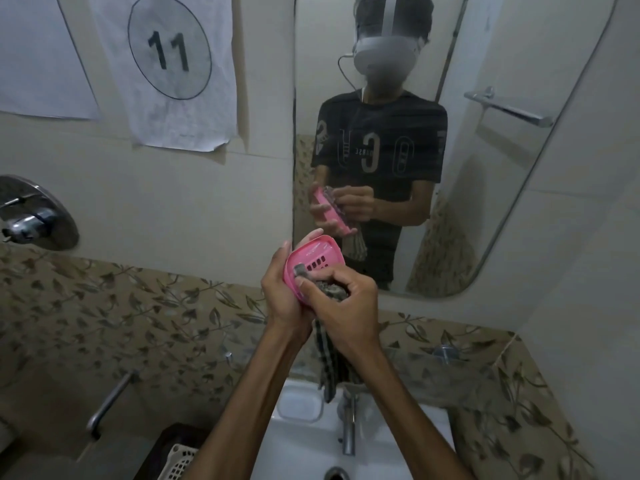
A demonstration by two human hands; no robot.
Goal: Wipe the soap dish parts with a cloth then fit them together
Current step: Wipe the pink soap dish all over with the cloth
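**Q:** What takes up most of the frame?
**A:** A bathroom wall banded with leaf-patterned tile (138, 306). A mirror (502, 150) at upper right reflects the person (381, 150) in a dark T-shirt. A white sink (398, 441) lies below, with its tap (348, 434) at the back edge.

**Q:** And to the left?
**A:** A paper sheet (180, 109) with "11" in a circle is stuck to the wall. Lower down a chrome valve (34, 213) sits at the frame's edge. A white basket (178, 462) shows at the bottom.

**Q:** Where is the cloth?
**A:** The dark checked cloth (325, 358) hangs between the forearms, down toward the tap, with its upper end bunched in the right hand (346, 310).

**Q:** How do the hands stand?
**A:** Both are raised together above the sink, before the mirror's lower edge. The left hand (282, 296) cradles the pink tray (311, 256) from behind, fingertips hooked over its far rim. The right hand's fingers are curled tight round the cloth, and its thumb presses a fold against the tray's face.

**Q:** And the tray itself?
**A:** It is held in the air and tilted, with its slotted face toward the camera, touching both the left hand and the cloth. The mirror shows it edge-on.
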